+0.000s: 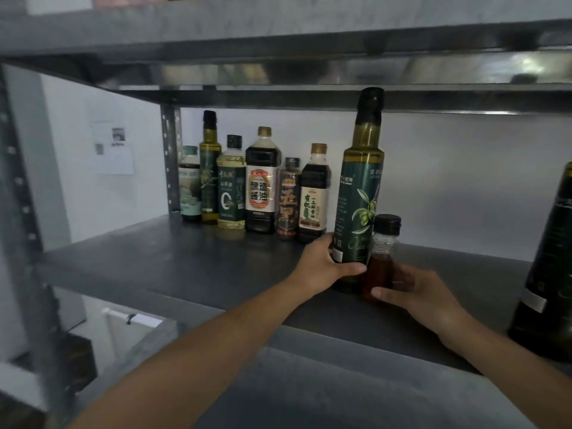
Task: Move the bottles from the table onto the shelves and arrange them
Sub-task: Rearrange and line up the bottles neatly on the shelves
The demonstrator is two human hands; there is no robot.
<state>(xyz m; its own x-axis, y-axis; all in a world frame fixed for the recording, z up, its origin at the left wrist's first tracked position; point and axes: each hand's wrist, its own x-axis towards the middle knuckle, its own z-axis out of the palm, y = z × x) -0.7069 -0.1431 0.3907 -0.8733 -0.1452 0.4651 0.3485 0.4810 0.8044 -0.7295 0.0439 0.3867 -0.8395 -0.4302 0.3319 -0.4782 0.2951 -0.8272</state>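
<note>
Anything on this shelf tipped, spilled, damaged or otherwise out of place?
Nothing spilled or damaged. The olive oil bottle in the left hand leans slightly, apparently mid-placement, ahead of the back row. The small bottle in the right hand touches it. Another dark bottle stands alone near the shelf's front edge.

The shelf (173,261) was left bare in front of the row of six bottles (263,181) at its back left corner, so passage was open there. To the right of that row stood the tall olive oil bottle (360,193), its cap close under the upper shelf (340,97). Beyond it the back was clear as far as a dark bottle (548,274) at the front right edge.
</note>
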